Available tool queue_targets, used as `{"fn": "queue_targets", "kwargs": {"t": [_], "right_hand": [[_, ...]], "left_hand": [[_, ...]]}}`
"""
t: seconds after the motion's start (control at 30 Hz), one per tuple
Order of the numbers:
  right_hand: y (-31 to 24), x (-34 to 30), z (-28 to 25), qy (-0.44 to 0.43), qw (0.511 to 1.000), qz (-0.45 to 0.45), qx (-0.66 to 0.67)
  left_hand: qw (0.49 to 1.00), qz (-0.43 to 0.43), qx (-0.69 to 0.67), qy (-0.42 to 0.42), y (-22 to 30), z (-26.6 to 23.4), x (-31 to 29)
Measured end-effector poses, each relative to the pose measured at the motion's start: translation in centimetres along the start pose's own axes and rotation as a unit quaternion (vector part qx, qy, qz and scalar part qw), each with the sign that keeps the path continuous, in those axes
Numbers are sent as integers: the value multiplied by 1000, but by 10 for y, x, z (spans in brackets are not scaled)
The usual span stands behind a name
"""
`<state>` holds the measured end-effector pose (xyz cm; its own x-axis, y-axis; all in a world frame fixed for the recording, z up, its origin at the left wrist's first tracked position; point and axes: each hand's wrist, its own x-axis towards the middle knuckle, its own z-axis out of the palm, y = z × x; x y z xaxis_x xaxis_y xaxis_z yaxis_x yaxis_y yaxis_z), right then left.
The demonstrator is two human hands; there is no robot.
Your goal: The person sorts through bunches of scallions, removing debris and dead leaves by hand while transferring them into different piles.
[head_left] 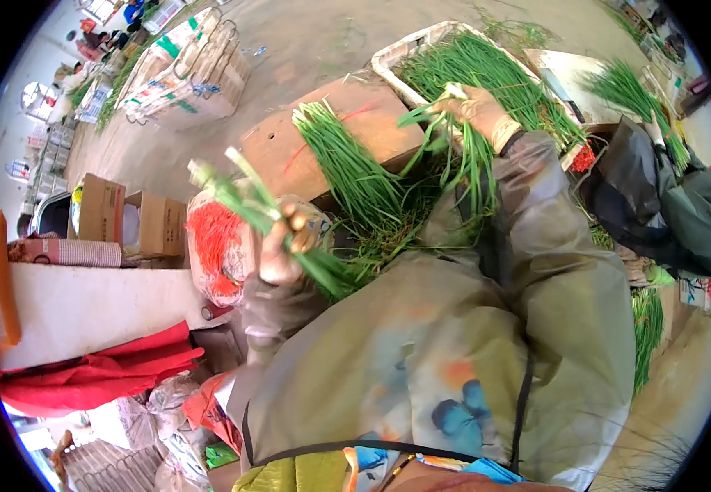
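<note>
A: Your left hand [277,250] is wrapped round a few thick stalks [244,203]. Their pale ends point up and away to your left, a little blurred, and the green ends slant down toward your lap.

B: Your right hand [478,113] is clamped as well, on some greens [477,168]. You have them near the pale ends, which poke out by your fingers, and the leaves droop below your palm.

A: So both your hands are full, and held well apart. Between them you have a bunch [343,160] lying on the wooden counter [277,135], its white ends facing away from you and its leaves running back toward your knees.

B: Your right hand shows against the near side of the white crate [384,61], which is heaped with long leaves. Whether you touch it, I cannot tell.

A: Right of the crate you have a knife [560,92] on a pale board [597,66], with another green bundle [622,88] near it.

B: On your left, just beyond your wrist, a heap of red strands [212,238] lies on a sack. Further left you have an open carton [162,225], and nearer you a red cloth [109,369]. Your apron [355,353] covers your lap.
</note>
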<state>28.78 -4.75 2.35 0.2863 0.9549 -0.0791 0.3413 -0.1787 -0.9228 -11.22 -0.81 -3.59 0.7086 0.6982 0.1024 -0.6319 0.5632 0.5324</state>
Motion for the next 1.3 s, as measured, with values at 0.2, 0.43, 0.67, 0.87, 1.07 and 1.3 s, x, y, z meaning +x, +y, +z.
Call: {"fn": "queue_targets", "kwargs": {"t": [0.2, 0.43, 0.67, 0.87, 1.07, 1.3], "right_hand": [[-58, -35, 69, -136, 985, -105, -29], [-23, -25, 62, -51, 936, -113, -329], [-17, -33, 36, -3, 983, -67, 169], [-40, -12, 84, -42, 970, -67, 228], [-20, -2, 26, 94, 969, -90, 210], [-4, -1, -13, 200, 956, -112, 186]], "left_hand": [[958, -3, 278, 69, -39, 70, 83], [954, -76, 279, 75, -53, 70, 83], [973, -129, 190, 20, -49, 67, 63], [966, -169, 195, -14, -56, 77, 63], [978, -40, 195, 59, -37, 50, 46], [989, -6, 116, 91, -14, 31, 20]]}}
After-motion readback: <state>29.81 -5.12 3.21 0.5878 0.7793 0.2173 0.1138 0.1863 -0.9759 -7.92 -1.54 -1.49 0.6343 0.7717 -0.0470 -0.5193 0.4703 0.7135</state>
